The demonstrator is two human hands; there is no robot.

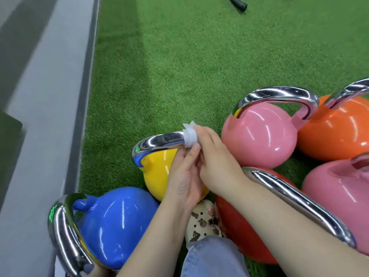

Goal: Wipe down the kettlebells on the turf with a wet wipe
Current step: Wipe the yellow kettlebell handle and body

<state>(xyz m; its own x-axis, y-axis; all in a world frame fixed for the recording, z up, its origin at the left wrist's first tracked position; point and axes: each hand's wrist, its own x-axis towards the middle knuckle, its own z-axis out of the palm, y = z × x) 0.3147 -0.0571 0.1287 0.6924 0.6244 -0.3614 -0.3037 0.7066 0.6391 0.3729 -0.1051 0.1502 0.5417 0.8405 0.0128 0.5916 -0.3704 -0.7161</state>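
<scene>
Far left of the yellow kettlebell point(154, 172) runs a grey concrete ledge point(46, 108), bordering the green turf point(179, 66). Nearer, at the yellow kettlebell's lower left and just beside it, sits a blue kettlebell point(117, 226) with its chrome handle toward the camera. The yellow kettlebell itself stands on the turf, its chrome handle point(159, 140) arching across the top. A white wet wipe point(190, 134) is wrapped round the right end of that handle. The left hand point(185, 174) reaches up in front of the yellow bell's right side, hiding part of the body, its fingers curled and pinching the wipe from below. The right hand point(213, 158) closes over the wipe from the right, gripping it against the handle (both hands touch each other there). Below the hands, a cream clog with bear charms point(203, 222) and a denim trouser leg point(211, 258) show. Right of the yellow kettlebell lies a red kettlebell point(239, 232), partly behind the right forearm. Further right stand a pink kettlebell point(259, 136), an orange kettlebell point(337, 128) touching it, and a second pink kettlebell point(339, 196) at the edge. Far above, a black rope end point(238, 4) rests on the turf.
</scene>
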